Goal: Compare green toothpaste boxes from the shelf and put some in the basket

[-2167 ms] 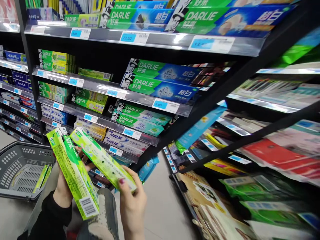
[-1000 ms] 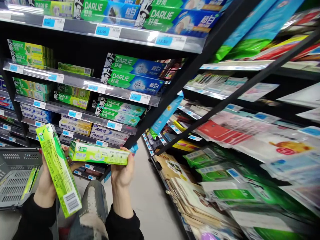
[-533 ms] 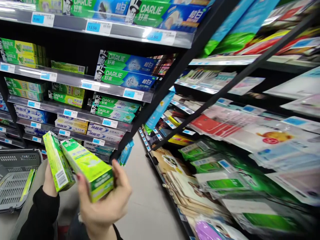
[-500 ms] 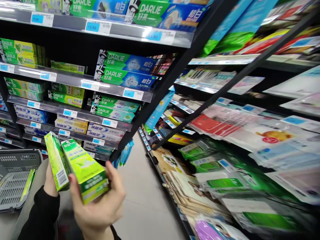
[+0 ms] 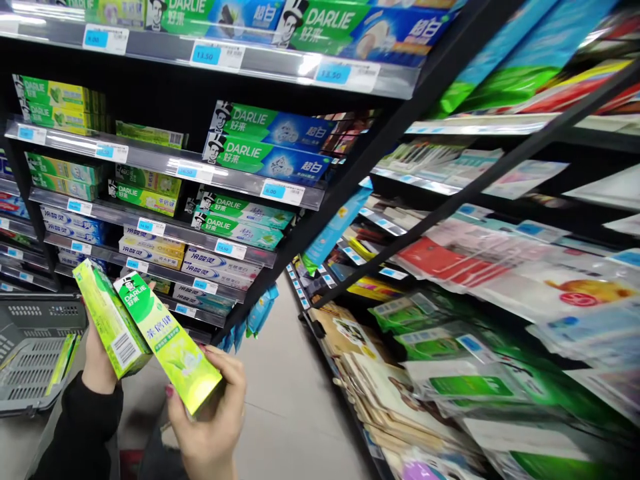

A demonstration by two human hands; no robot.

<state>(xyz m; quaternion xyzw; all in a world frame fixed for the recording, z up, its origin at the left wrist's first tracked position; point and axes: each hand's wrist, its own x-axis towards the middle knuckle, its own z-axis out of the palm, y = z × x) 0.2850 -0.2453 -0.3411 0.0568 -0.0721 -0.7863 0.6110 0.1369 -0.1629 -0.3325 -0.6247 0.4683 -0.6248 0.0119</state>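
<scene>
I hold two green toothpaste boxes side by side at the lower left. My left hand, in a black sleeve, grips the left box, whose barcode end faces me. My right hand is closed round the lower end of the right box, which shows its printed front and slants up to the left. The two boxes touch along their long edges.
A grey shopping basket sits at the far left with a green box inside. Black shelves of toothpaste with price tags rise ahead. Racks of packets fill the right. A strip of pale floor runs between them.
My right hand swung its box from level in front of the shelf to slanting beside the left box, front face up. The view shifted slightly.
</scene>
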